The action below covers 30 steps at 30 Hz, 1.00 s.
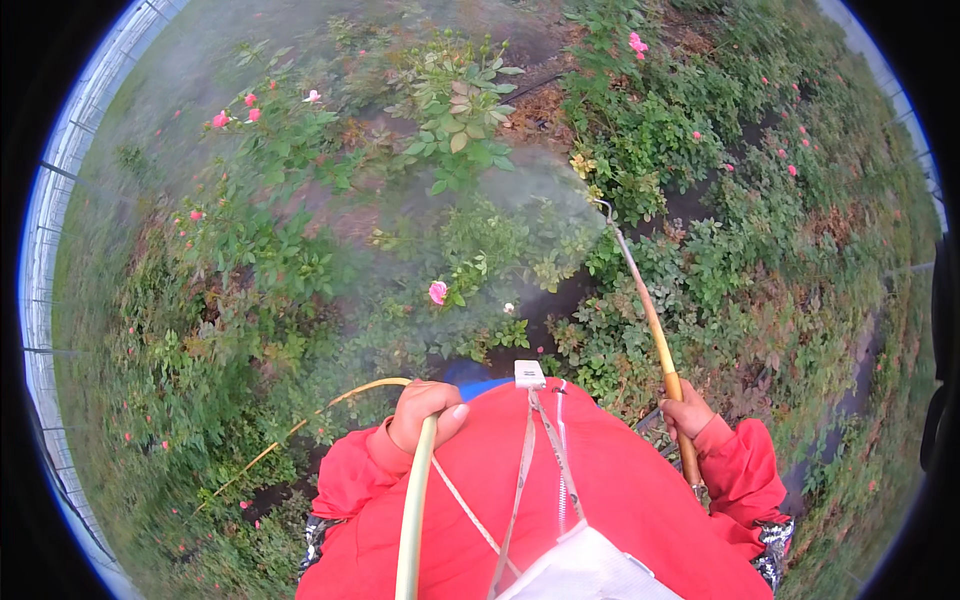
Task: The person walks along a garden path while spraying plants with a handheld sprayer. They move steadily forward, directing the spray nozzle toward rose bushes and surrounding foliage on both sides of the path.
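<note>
My left hand (426, 414) is closed around a pale yellow-green hose (415, 510) at waist height. The hose bends over the fist, and a stretch of it runs off to the left into the foliage. In my right hand (690, 412) is the yellow-brown handle of a long spray lance (645, 289), which points forward and slightly left. A fine mist (544, 184) fans out leftward from its hooked metal tip (604, 208) over rose bushes (457, 127). The lance's lower end, below the right hand, lies close to my red sleeve.
Leafy rose bushes (645, 127) stand on both sides, some with pink blooms (438, 292). Dark soil (555, 304) shows between plants. A translucent greenhouse wall (45, 262) curves along the left. A white tag (529, 373) on a lanyard hangs over my red jacket (600, 465).
</note>
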Each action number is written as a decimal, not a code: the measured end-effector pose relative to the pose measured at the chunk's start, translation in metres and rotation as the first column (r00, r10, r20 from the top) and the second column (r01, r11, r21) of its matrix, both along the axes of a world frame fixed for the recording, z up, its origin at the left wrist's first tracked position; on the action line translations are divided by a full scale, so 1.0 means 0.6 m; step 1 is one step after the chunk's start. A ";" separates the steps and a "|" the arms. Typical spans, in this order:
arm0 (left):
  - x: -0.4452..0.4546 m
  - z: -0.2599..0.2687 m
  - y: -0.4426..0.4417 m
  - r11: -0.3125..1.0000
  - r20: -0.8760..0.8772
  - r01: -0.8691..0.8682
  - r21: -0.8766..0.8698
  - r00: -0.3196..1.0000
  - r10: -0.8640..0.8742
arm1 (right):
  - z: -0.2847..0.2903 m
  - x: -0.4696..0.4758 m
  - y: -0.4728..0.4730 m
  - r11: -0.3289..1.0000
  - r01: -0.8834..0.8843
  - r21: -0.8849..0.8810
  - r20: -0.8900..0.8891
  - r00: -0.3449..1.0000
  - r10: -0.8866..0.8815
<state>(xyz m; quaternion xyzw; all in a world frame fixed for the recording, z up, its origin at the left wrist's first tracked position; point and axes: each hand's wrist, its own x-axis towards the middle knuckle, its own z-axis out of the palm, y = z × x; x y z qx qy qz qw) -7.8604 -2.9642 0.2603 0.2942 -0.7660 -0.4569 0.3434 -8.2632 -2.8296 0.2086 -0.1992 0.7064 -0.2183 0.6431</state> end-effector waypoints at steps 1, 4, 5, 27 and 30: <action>0.002 -0.002 0.003 1.000 -0.005 -0.015 -0.013 1.000 0.015 | -0.007 -0.015 -0.019 1.000 -0.001 -0.026 -0.029 1.000 0.000; 0.012 -0.004 0.012 0.998 0.003 -0.056 0.007 0.998 0.056 | -0.044 -0.015 -0.065 0.998 0.007 0.061 -0.255 0.967 0.009; 0.014 -0.005 0.015 0.998 0.010 -0.066 0.024 0.998 0.066 | -0.058 -0.003 -0.073 0.998 -0.051 0.035 -0.185 0.981 0.057; 0.004 0.012 0.016 0.999 0.006 -0.033 -0.008 0.999 0.033 | -0.057 0.072 0.052 0.934 -0.291 -0.206 0.114 0.941 0.318; -0.005 0.012 0.009 0.998 0.025 -0.033 -0.056 0.999 0.035 | -0.076 0.070 0.059 0.925 -0.259 -0.276 0.148 0.940 0.308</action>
